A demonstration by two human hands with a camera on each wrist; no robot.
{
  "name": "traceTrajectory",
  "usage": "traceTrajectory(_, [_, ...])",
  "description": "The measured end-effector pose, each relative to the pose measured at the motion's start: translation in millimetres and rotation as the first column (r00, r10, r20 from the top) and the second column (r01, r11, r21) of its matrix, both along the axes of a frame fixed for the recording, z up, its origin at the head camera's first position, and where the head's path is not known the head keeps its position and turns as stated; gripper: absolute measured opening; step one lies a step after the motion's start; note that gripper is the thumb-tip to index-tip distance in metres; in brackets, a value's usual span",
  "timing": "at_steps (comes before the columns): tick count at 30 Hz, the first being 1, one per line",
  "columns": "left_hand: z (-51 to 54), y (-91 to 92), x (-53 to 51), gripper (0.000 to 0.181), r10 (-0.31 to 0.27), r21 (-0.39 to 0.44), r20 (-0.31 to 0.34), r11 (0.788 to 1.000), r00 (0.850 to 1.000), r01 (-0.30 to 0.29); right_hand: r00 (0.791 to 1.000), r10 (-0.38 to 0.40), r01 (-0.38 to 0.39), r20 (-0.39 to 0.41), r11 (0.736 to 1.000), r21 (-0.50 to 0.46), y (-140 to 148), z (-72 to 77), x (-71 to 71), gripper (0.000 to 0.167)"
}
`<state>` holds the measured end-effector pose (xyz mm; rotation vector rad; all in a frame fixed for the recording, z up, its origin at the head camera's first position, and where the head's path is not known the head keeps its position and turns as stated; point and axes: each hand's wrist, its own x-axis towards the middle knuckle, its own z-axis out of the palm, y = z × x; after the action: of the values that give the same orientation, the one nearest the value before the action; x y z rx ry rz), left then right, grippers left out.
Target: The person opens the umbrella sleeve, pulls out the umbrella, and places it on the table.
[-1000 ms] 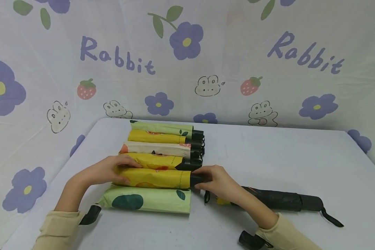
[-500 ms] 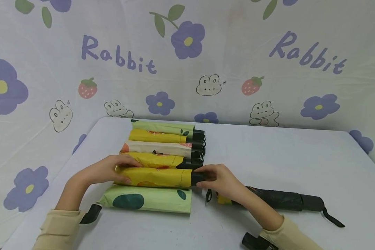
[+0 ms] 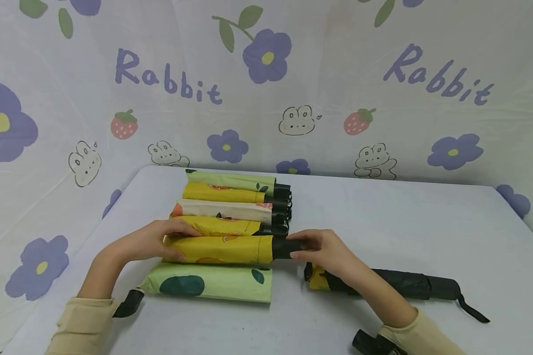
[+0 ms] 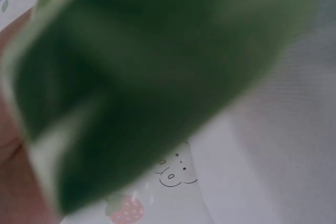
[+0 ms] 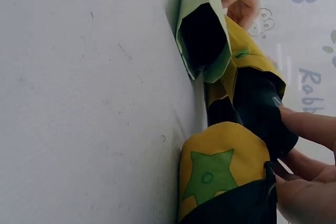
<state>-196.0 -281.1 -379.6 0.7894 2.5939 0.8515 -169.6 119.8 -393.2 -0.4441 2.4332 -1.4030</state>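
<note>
Near the front of a row of sleeved umbrellas, a yellow sleeve point(image 3: 231, 250) has a black umbrella end point(image 3: 283, 248) sticking out on its right. My left hand point(image 3: 148, 241) grips the sleeve's left part, thumb in front and fingers behind. My right hand point(image 3: 326, 251) pinches the black end between thumb and fingers; the right wrist view shows the thumb and fingers on that black end point(image 5: 262, 111). Just in front lies a light green sleeve point(image 3: 226, 283), its dark opening point(image 5: 202, 38) visible in the right wrist view. A green sleeve point(image 4: 157, 66) blurs across the left wrist view.
Behind are several sleeved umbrellas, including a cream one point(image 3: 231, 210) and a green one point(image 3: 231, 181). A black-and-yellow umbrella point(image 3: 399, 283) lies under the right forearm. Black handles lie at the left point(image 3: 130, 303) and by the right sleeve point(image 3: 368, 342).
My right hand has moved right with the black end, and more of that end shows beyond the yellow sleeve. My left hand keeps its grip on the sleeve.
</note>
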Motion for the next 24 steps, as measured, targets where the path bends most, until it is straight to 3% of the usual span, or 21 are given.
traceTrajectory(5, [-1.1, -1.7, -0.9, 0.051, -0.022, 0.009, -0.010, 1.000, 1.000, 0.022, 0.994, -0.072, 0.074, 0.078, 0.997, -0.023, 4.4, 2.2, 2.7, 0.039])
traceTrajectory(11, [-3.6, -1.6, -2.9, 0.050, -0.030, 0.018, -0.005, 0.999, 1.000, 0.031, 0.979, -0.107, 0.125, 0.171, 0.987, -0.099, 8.2, 1.7, 5.3, 0.042])
traceTrajectory(24, [-5.2, -4.2, -3.7, 0.049, -0.043, 0.020, 0.007, 0.999, 0.999, 0.043, 0.962, -0.160, 0.189, 0.220, 0.975, -0.118, 16.8, 5.3, 8.2, 0.047])
